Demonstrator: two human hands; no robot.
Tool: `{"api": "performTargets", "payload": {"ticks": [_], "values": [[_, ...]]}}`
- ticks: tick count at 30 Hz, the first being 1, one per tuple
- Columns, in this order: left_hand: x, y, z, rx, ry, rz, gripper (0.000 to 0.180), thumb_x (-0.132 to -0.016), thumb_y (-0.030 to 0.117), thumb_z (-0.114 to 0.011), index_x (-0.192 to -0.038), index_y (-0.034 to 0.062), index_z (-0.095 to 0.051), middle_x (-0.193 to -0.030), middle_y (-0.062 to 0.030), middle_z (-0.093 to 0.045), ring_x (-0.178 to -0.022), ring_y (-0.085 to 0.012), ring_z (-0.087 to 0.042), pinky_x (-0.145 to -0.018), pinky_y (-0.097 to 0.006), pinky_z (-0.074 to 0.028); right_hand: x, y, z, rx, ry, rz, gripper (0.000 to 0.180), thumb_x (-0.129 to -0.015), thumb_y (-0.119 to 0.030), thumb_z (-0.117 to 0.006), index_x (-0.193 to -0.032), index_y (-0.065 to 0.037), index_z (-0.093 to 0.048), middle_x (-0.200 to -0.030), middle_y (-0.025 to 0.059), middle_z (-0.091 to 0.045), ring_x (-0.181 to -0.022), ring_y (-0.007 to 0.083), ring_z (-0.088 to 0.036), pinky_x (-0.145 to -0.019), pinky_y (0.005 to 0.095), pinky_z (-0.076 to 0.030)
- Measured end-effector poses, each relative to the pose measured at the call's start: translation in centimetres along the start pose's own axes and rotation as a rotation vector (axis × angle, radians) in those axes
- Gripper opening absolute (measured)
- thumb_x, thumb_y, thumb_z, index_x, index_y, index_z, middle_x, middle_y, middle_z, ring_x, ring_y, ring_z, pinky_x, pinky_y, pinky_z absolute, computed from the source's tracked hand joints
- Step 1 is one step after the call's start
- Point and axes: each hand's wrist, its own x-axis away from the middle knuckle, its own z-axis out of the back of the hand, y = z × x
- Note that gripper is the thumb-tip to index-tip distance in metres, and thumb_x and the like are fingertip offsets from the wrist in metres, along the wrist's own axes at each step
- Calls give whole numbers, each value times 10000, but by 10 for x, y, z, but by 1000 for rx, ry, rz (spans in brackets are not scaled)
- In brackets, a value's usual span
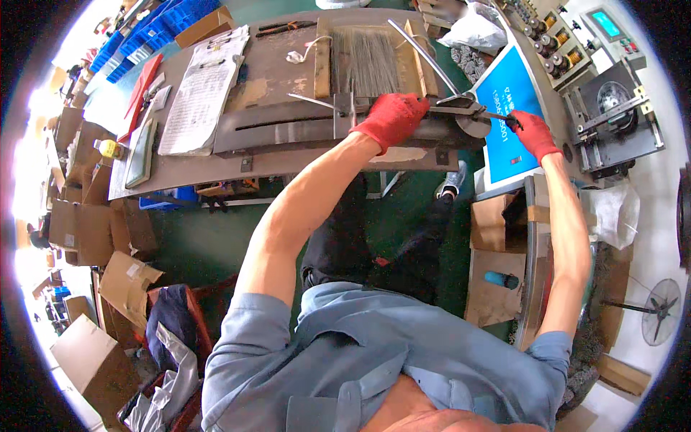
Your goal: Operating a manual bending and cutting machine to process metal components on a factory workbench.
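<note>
My right hand point(534, 137), in a red glove, is closed round the dark grip of a lever handle point(497, 116) at the right end of a bench-mounted metal fixture. Beside that handle sits a round metal disc point(473, 124), with a long metal rod point(421, 52) slanting away to the far left. My left hand point(396, 120), also red-gloved, is closed over the middle of the fixture; its fingertips and whatever they pinch are hidden. Left of it stands an upright metal plate point(344, 111). Just beyond lies a bundle of thin straight wires point(366, 61) between wooden strips point(322, 68).
Papers on a clipboard point(205, 90), a red folder point(140, 97) and a yellow-labelled bottle point(110, 149) lie along the left. A blue-topped machine point(509, 119) and a winding device point(612, 108) stand at the right. Cardboard boxes point(90, 230) are stacked at the left.
</note>
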Motion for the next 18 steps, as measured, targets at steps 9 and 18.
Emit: {"api": "performTargets", "payload": {"ticks": [9, 18], "values": [[-5, 2, 7, -33, -112, 37, 209, -819, 182, -570, -1013, 107, -591, -949, -137, -642, -868, -350, -648, -703, -458, -529, -17, -47, -21, 178, -8, 112, 229, -855, -173, -577, -1062, -77, -593, -939, 163, -656, -858, 375, -638, -717, 496, -506], [-22, 24, 15, -45, -221, 108, 247, -848, 206, -530, -1062, 90, -572, -980, -174, -647, -901, -380, -638, -765, -490, -516, -16, -47, -33, 182, 77, 92, 177, -847, -138, -518, -1011, -95, -568, -843, 188, -649, -797, 391, -646, -654, 512, -498]]}}
